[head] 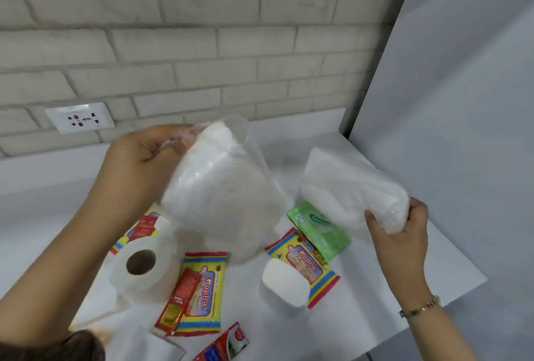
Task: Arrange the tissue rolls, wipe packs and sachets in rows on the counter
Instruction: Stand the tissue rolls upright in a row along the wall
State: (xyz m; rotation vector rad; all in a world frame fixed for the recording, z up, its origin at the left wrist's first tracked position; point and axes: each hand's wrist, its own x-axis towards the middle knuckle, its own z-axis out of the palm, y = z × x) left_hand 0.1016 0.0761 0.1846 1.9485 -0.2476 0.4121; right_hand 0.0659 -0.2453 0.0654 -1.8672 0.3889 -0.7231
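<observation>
My left hand (144, 149) grips the top of a plastic-wrapped tissue roll (219, 187), held in the air above the white counter (404, 274). A second wrapped tissue roll (346, 184) is gripped at its near end by my right hand (401, 230), far end resting toward the back. On the counter lie an unwrapped roll (144, 265) showing its core, a small white roll (284, 281), yellow Giggles wipe packs (206, 291) (307, 262), a green wipe pack (320, 229) and red sachets (179, 300) (228, 343).
A brick-pattern wall with a white power socket (79, 117) runs along the back. A tall white panel (462, 100) closes the right side. The counter's front edge runs diagonally at lower right. Another yellow pack with a red sachet (138, 230) lies partly under my left arm.
</observation>
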